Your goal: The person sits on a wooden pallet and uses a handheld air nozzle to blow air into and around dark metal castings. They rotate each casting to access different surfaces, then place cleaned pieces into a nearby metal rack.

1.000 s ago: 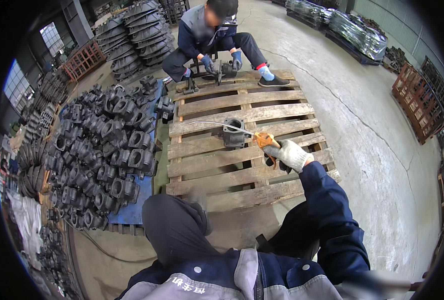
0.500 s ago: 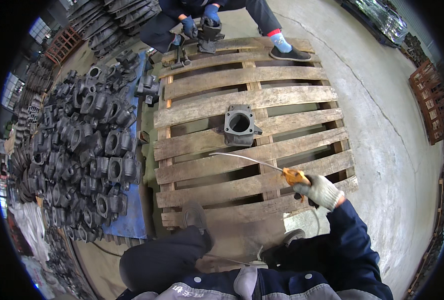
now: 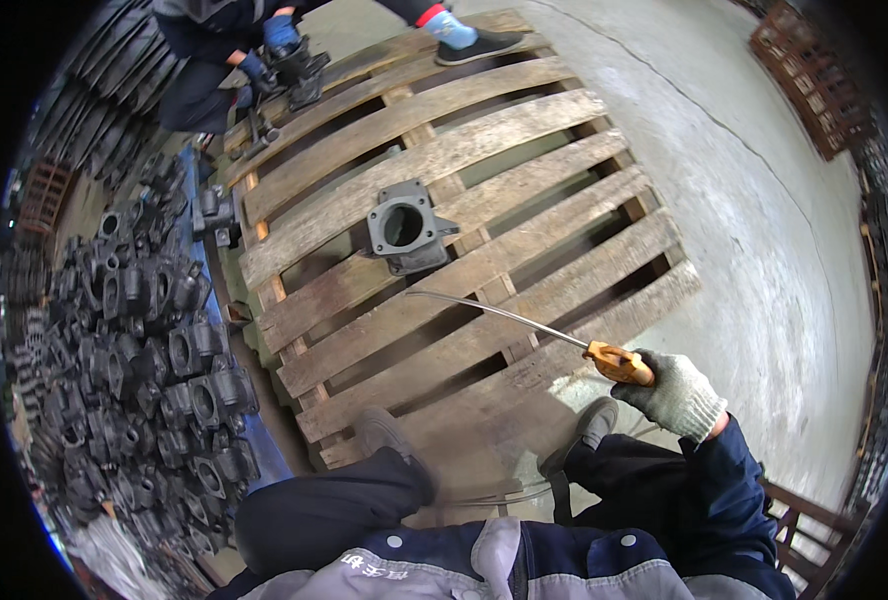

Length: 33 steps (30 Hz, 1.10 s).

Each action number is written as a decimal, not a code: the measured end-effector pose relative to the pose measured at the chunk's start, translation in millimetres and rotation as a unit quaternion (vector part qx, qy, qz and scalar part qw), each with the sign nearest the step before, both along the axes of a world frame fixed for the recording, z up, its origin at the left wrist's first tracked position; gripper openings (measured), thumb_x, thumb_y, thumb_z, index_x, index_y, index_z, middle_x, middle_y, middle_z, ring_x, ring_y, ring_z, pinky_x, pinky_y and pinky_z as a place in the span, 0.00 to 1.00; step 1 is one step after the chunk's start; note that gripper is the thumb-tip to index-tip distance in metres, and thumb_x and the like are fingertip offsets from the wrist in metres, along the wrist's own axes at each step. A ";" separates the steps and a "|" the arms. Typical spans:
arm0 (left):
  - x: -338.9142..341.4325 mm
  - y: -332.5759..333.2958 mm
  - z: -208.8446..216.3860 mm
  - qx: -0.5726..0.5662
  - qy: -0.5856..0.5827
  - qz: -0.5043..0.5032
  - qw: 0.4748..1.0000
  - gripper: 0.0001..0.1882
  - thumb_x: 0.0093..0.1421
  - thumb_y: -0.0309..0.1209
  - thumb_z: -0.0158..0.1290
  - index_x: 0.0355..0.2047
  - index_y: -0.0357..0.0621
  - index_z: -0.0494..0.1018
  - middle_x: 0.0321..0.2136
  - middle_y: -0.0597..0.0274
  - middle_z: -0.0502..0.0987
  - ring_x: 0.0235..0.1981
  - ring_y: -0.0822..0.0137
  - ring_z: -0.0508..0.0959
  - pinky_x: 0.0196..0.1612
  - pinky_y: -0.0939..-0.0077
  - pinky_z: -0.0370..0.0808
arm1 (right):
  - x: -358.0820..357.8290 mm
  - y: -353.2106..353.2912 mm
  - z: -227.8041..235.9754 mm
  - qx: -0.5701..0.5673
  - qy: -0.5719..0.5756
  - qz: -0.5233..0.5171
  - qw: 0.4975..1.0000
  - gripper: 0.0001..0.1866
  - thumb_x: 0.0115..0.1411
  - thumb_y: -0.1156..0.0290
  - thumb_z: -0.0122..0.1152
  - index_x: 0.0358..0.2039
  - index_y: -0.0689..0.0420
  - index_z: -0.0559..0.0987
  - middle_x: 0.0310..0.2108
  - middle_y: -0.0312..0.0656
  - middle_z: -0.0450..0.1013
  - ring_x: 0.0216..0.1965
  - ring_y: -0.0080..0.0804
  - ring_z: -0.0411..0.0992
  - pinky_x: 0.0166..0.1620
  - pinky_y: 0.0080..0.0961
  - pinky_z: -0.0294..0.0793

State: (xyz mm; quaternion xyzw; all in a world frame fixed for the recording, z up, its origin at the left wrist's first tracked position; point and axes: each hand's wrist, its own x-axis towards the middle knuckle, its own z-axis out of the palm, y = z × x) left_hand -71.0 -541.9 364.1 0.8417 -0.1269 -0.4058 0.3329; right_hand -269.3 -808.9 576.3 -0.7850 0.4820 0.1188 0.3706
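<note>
My right hand [image 3: 682,395], in a pale knitted glove with dark fingers, is closed round the orange handle of an air blow gun [image 3: 619,363]. Its long thin metal nozzle points left over the wooden pallet [image 3: 524,128], the bent tip a little below a dark grey metal casting [image 3: 416,262]. That casting stands on the slats, its square flange facing up, with a large round bore and bolt holes at the corners. Nozzle tip and casting look apart. My left hand is out of the picture.
A co-worker's blue-gloved hands [image 3: 282,33] hold another dark casting [image 3: 306,82] at the pallet's far left corner, beside a hammer [image 3: 256,138]. Many castings [image 3: 154,350] are heaped on a blue surface at left. A brown metal crate [image 3: 809,75] stands far right.
The view has swung, so pallet and casting appear turned and shifted left. The blow gun stays in my right hand, its nozzle still below the casting. The co-worker's casting is now tilted.
</note>
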 end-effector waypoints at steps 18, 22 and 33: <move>256.7 170.7 193.9 0.287 -0.247 -0.269 0.885 0.31 0.66 0.56 0.48 0.35 0.35 0.82 0.32 0.52 0.84 0.30 0.56 0.84 0.35 0.62 0.78 | -42.0 35.7 6.6 -0.029 -0.053 -0.102 0.993 0.18 0.58 0.59 0.66 0.39 0.62 0.80 0.20 0.41 0.76 0.17 0.29 0.74 0.20 0.30 0.75; 290.5 116.3 309.4 0.059 -0.093 -0.189 0.976 0.34 0.62 0.62 0.50 0.31 0.39 0.83 0.26 0.52 0.84 0.26 0.59 0.84 0.33 0.63 0.80 | -44.9 39.7 -0.5 -0.047 -0.082 -0.098 0.991 0.19 0.56 0.58 0.67 0.38 0.62 0.81 0.18 0.41 0.75 0.17 0.30 0.75 0.20 0.30 0.74; 142.0 -58.2 364.2 -0.098 -0.392 -0.368 0.837 0.27 0.54 0.44 0.62 0.49 0.40 0.75 0.40 0.49 0.82 0.43 0.57 0.81 0.50 0.67 0.76 | -29.6 69.6 50.1 0.045 -0.175 -0.078 0.980 0.17 0.57 0.60 0.64 0.39 0.61 0.80 0.20 0.38 0.75 0.16 0.25 0.72 0.20 0.25 0.73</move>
